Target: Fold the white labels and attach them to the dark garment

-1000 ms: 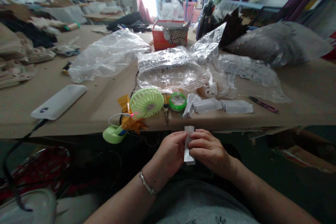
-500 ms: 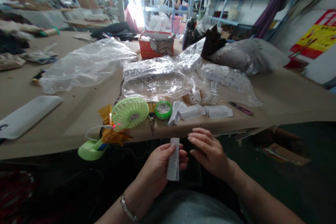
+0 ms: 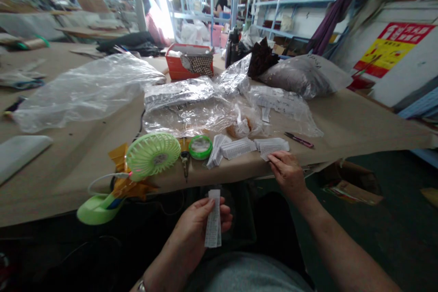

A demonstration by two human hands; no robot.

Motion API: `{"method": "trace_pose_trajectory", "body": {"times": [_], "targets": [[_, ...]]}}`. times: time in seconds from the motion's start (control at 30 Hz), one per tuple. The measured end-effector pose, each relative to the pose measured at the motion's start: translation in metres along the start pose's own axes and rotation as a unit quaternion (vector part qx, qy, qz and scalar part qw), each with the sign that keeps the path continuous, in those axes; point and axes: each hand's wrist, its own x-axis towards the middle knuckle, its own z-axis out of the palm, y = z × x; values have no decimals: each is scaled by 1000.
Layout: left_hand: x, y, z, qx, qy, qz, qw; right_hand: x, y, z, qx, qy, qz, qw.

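Between the thumb and fingers of my left hand (image 3: 201,221) is a small stack of printed labels (image 3: 213,226), held upright in front of my lap. My right hand (image 3: 285,171) reaches to the table's front edge, its fingertips pinched at the right-hand pile of labels (image 3: 272,146). Whether a label is between those fingertips is too small to tell. Left of that pile lie a middle pile of labels (image 3: 239,147) and a slanted pile (image 3: 216,151). A round green container (image 3: 200,147) sits beside them.
A green fan (image 3: 153,157) and a screwdriver-like tool (image 3: 185,164) are at the left edge. Thread snips (image 3: 299,140) lie right of the labels. Clear plastic bags (image 3: 191,105) and a red box (image 3: 174,69) stand behind. Under the table is a cardboard box (image 3: 359,182).
My right hand has moved forward and right, from beside my left hand to the right-hand pile of labels. My left hand keeps its labels. The view has turned slightly right.
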Motion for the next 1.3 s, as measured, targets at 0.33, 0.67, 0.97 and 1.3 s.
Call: {"method": "trace_pose_trajectory", "body": {"times": [0.33,0.67,0.97,1.3], "targets": [[-6,7,9,-20,-65,1,998,14,-83,-16,270,49,-64,959],[-10,13,-2,-95,-94,58,989,13,-141,10,321,-40,-230,918],[-11,8,-1,-119,-102,58,986,13,-144,5,309,-87,-250,913],[-20,10,-4,-68,-113,53,990,8,-140,-6,392,-62,-152,905]]}}
